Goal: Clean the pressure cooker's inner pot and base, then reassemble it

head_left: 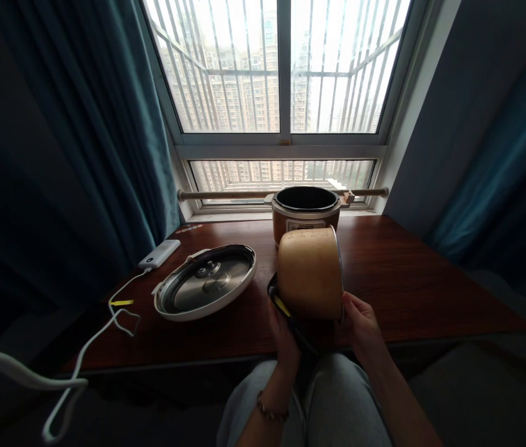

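Observation:
I hold a tan inner pot (310, 273) tipped on its side above the near edge of a dark wooden table (412, 279). My right hand (360, 326) grips the pot's rim at the lower right. My left hand (284, 335) is closed on a dark flat thing with a yellow mark (278, 299) pressed against the pot's underside; I cannot name it. Behind the pot stands the brown rice cooker body (306, 214), open on top. The cooker's lid (205, 288) lies upside down to the left.
A white power bank (159, 253) lies at the table's back left, with a white cable (100, 332) running off the front left edge. Blue curtains (105, 124) hang on both sides of the barred window (281, 68). My knees (319, 397) are under the table edge.

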The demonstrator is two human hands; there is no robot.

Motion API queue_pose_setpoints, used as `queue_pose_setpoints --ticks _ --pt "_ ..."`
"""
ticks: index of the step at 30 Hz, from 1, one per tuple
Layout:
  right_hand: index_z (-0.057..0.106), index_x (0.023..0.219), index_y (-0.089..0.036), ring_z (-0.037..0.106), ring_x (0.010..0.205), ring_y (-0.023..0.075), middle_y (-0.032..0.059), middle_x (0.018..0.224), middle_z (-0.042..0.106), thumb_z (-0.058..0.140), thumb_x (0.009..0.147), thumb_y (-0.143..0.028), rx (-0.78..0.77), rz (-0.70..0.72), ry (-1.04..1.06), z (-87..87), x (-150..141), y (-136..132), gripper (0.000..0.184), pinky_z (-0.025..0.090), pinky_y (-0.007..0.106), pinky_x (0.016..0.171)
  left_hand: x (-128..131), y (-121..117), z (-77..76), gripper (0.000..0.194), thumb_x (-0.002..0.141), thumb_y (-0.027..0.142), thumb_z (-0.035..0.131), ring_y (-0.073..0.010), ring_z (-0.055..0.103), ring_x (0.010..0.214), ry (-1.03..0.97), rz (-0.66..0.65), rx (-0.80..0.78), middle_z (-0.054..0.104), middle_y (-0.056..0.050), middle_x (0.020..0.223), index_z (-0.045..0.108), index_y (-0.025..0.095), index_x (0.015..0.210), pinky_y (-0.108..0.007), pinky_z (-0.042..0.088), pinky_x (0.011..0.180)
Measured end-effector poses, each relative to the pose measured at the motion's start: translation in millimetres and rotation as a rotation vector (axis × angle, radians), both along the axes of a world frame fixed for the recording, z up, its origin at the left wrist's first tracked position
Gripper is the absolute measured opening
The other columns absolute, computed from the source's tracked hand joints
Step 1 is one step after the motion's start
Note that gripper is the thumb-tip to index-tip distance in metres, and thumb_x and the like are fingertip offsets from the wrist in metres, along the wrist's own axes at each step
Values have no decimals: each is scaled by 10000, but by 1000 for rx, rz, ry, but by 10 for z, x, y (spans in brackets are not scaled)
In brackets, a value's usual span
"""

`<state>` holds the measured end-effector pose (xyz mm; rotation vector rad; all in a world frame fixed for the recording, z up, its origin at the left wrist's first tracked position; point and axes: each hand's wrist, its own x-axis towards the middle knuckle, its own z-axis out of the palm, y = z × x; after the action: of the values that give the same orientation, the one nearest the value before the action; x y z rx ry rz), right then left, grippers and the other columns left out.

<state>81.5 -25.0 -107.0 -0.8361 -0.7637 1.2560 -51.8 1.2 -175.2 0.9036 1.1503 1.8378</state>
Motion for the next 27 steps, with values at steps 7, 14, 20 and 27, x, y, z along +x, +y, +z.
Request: queue_pose_setpoints --ticks 7,14,20,27 --pt "709 802 -179 639 681 179 37 702 692 713 676 -404 -27 -9 124 113 -80 -25 257 482 243 543 36 -92 80 425 921 360 339 -195 451 1202 209 49 82 476 -92 1306 377 206 1316 -326 347 1015" --pt "702 829 -178 645 713 196 38 740 702 718 669 -400 -69 4 158 278 -145 -96 274 509 296 637 105 -197 13 647 853 163 441 -296 78 1375 997 361 413 184 -152 1485 148 132 1429 -510 122 1089" --pt "698 782 -202 637 709 181 10 722 695 719 663 -415 -75 4 145 313 -163 -69 244 500 273 632 205 -232 -72 527 823 225 537 -282 314 1309 1294 289 567 518 -132 1291 416 161 1332 -462 132 1096" --pt "701 801 -187 642 748 190 25 763 703 720 670 -396 -80 6 132 371 -156 -51 247 506 275 646 110 -150 -80 541 845 256 510 -298 268 1328 1091 250 452 433 -161 1360 375 129 1353 -508 146 1090"
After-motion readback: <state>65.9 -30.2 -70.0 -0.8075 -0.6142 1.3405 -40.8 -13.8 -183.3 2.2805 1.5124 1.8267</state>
